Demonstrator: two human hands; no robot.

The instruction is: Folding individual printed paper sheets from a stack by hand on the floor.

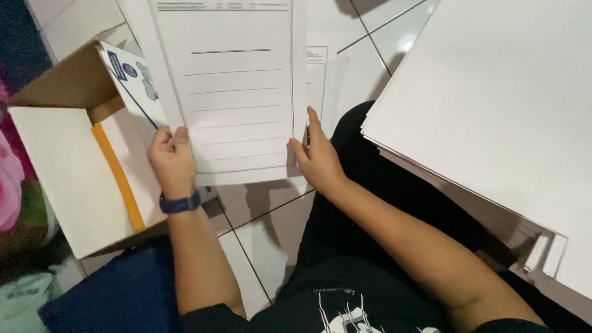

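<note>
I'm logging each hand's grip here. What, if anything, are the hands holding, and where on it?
Both hold a lined sheet of paper by its lower edge: left hand at the bottom-left corner, right hand at the bottom-right.

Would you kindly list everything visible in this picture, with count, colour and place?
Lined form sheet: one, white with grey ruled lines, centre top, held at its lower corners by both hands.
Second printed sheet: one, white, partly hidden behind the form's right edge.
Paper stack: one, white, right, resting over the lap.
Cardboard box: one, brown, open, left on the floor, holding white paper and an orange strip.
Leaflet: one, white with blue print, standing in the box.
Floor tiles: light, with dark joints.
Wristband: one, dark blue, left wrist.
Left hand: grips the form's lower left.
Right hand: grips the lower right.
</note>
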